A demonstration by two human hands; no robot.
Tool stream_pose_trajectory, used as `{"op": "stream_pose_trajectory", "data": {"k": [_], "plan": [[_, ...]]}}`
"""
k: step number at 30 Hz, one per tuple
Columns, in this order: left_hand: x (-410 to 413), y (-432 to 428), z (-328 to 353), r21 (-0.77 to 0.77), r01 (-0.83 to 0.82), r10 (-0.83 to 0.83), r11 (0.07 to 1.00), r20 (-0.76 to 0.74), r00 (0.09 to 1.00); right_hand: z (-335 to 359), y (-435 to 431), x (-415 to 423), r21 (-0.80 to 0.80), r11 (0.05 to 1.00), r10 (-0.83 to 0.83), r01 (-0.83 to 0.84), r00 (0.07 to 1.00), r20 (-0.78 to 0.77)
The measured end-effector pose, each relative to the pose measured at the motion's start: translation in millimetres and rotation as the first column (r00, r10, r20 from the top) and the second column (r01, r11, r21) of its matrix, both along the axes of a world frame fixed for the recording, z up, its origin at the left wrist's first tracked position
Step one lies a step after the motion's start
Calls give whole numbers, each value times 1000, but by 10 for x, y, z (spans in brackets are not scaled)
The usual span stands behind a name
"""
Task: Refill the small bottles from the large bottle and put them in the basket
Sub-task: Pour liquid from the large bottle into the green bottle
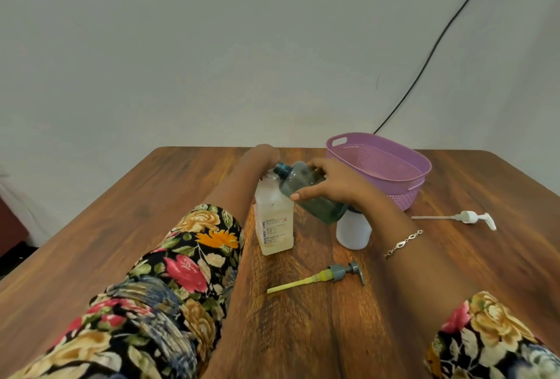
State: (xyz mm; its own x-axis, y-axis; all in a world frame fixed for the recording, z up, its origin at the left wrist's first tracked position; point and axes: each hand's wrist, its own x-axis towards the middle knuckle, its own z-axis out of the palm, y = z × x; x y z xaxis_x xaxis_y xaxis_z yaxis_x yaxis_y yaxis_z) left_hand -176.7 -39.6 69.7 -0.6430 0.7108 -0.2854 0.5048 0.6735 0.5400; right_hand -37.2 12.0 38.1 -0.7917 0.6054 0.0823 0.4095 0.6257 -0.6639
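Teal bottle [312, 193]: uncapped and held tilted above the table [121, 227], with its open neck pointing left, right at the top of the labelled bottle [274, 221]. The right hand [330, 184] grips it round the body, thumb on the near side. The left hand [264, 155] reaches behind the labelled bottle and is mostly hidden, so its grip cannot be told. The labelled bottle stands upright at centre.

Assessment: a transfer between these two necks appears to be in hand. Which bottle is the source is not evident.

Recommendation: bring neck to neck before tipping further, steady the standing bottle, and pour slowly. Both mouths look narrow, so spillage onto the wood is a fair risk.

Surroundings: the white bottle [353, 231] stands upright just under the right wrist, where a lowered forearm could knock it. The grey pump [336, 274], with its yellow tube, lies toward the front. The white pump [471, 218] lies to the right. Both pumps are off their bottles. The basket [403, 193] stands at the right rear, and none of the three bottles is in it. A cable [439, 42] runs down the wall behind.
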Motion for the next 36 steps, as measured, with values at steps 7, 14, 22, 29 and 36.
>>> {"op": "stream_pose_trajectory", "data": {"k": [7, 14, 22, 29, 36], "plan": [[16, -69, 78, 55, -16, 4, 998, 209, 978, 89, -47, 18, -9, 1000, -1, 0, 999, -33], [-42, 11, -33, -63, 76, -78, 995, -26, 997, -33, -48, -5, -35, 999, -15, 15, 1000, -2], [-72, -50, 58, 13, -40, 34, 999, 296, 955, 129, -47, -6, 33, 999, 5, -5, 1000, -6], [-39, -11, -21, 62, 9, -15, 998, 97, 995, 91, -70, 19, 62, 998, -3, 0, 999, 41], [-6, -45, 14, 55, 26, -31, 998, 86, 996, 62, -76, 10, 36, 999, -19, 18, 999, 38]]}}
